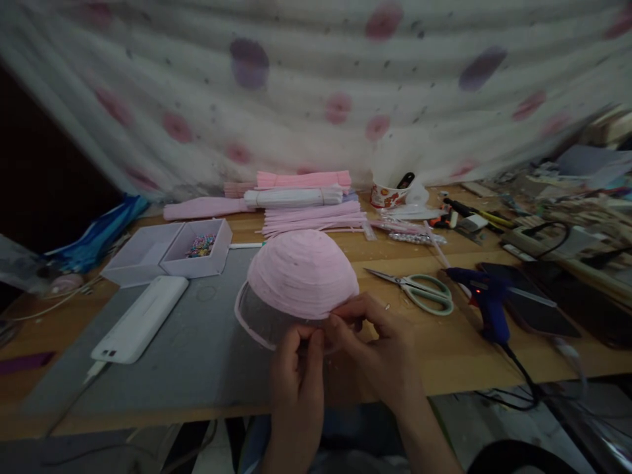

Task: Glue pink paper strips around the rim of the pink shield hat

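Note:
A dome (303, 273), its upper part covered in rows of pale pink fuzzy strips like pipe cleaners, is tilted above the table's front part. Below the rows, a see-through grey section shows, edged by a pink strip (251, 331). My left hand (299, 375) is closed at the dome's near edge, thumb against the forefinger. Touching the lowest pink row at the right, my right hand (378, 339) pinches a pink pipe cleaner against the dome. The fingers partly hide what lies between them.
Scissors (427, 293) and a blue glue gun (486, 299) lie right. Left are a white power bank (141, 319) on a grey mat (207, 355) and an open box (197, 247) with colourful beads. Pipe-cleaner bundles (311, 217) and a paper cup (388, 194) stand behind.

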A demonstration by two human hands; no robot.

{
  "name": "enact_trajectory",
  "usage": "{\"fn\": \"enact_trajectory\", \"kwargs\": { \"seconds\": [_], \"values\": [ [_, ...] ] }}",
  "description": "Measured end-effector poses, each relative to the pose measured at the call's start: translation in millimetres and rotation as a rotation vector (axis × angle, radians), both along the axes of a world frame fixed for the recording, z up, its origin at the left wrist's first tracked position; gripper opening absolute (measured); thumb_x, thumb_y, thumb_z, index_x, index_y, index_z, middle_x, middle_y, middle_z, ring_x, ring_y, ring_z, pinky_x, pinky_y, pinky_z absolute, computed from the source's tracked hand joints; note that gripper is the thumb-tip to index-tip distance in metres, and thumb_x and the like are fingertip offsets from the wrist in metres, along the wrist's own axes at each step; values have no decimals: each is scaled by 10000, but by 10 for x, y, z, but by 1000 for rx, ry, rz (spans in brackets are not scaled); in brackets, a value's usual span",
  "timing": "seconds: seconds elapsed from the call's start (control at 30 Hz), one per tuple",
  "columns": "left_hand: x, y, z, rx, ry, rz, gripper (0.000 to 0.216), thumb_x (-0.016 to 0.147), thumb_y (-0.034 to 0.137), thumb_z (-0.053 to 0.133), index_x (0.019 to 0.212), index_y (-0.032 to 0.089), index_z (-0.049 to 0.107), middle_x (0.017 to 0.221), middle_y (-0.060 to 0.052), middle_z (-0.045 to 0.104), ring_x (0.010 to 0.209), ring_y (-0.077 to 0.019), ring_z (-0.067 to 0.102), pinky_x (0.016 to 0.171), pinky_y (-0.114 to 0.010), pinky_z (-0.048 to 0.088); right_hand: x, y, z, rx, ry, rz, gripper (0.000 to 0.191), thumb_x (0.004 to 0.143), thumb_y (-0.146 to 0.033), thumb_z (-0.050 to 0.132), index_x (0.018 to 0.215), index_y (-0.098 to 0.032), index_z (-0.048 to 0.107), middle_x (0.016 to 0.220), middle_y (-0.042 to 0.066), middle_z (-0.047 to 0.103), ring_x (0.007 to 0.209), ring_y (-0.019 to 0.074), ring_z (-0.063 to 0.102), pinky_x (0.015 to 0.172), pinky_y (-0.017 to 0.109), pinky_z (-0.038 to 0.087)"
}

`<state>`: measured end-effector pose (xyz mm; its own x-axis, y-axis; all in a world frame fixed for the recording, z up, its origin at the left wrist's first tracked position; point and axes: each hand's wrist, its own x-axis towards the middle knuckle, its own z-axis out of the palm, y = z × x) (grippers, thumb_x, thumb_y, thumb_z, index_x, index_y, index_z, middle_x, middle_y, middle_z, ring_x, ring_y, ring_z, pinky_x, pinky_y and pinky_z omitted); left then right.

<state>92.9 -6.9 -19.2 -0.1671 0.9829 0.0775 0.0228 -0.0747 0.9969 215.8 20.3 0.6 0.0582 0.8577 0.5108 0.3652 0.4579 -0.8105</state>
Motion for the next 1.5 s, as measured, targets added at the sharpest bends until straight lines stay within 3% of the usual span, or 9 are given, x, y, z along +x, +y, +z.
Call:
{"fn": "enact_trajectory", "kwargs": {
  "seconds": [0.27, 0.5, 0.67, 0.73, 0.87, 1.13, 1.5],
  "values": [
    [25, -31, 109, -45, -46, 55, 215, 882, 406, 608, 769, 227, 645, 753, 20, 678, 704, -132, 604, 683, -217, 467, 68, 76, 38, -47, -1, -9, 132, 806, -198, 710, 814, -225, 580, 683, -54, 549, 597, 115, 489, 540, 255, 391],
    [6, -1, 125, -47, -75, 49, 249, 870, 430, 632, 737, 219, 629, 670, 30, 624, 647, -133, 575, 646, -222, 468, 98, 165, 20, 93, -54, -40, 203, 787, -217, 764, 881, -252, 587, 993, 13, 558, 979, 202, 549, 832, 352, 448],
    [15, 16, 156, -57, -106, 50, 241, 850, 445, 662, 778, 216, 657, 706, 16, 659, 640, -130, 604, 610, -213, 485, 98, 249, -73, 56, 70, -12, 610, 770, -254, 782, 1288, -320, 467, 1307, 50, 506, 1268, 248, 466, 1060, 448, 395],
    [8, 25, 177, -73, -98, 54, 255, 832, 459, 677, 762, 214, 659, 709, 13, 665, 610, -117, 582, 583, -201, 481, 108, 291, -92, 28, 99, 25, 686, 757, -260, 792, 1340, -327, 436, 1367, 51, 486, 1311, 253, 444, 1092, 455, 377],
    [-18, 65, 207, -87, -97, 62, 272, 824, 470, 679, 747, 211, 647, 676, 18, 660, 578, -108, 573, 578, -195, 486, 125, 316, -73, -17, 96, 84, 654, 774, -270, 783, 1336, -331, 454, 1374, 43, 501, 1286, 254, 487, 1093, 467, 389],
    [-20, 121, 193, -54, -51, 96, 270, 856, 450, 649, 748, 204, 617, 703, 11, 671, 664, -149, 646, 649, -242, 494, 77, 83, 41, 77, 62, -44, 421, 862, -286, 701, 1241, -329, 524, 1313, 54, 518, 1316, 260, 452, 1097, 496, 377],
    [-57, 129, 96, -15, -42, 18, 256, 900, 420, 600, 763, 208, 638, 741, 3, 684, 681, -133, 631, 665, -224, 509, -132, 158, 73, 33, -13, -47, 380, 881, -245, 658, 1229, -288, 513, 1271, 67, 493, 1280, 239, 438, 1085, 461, 353]
  ]
}}
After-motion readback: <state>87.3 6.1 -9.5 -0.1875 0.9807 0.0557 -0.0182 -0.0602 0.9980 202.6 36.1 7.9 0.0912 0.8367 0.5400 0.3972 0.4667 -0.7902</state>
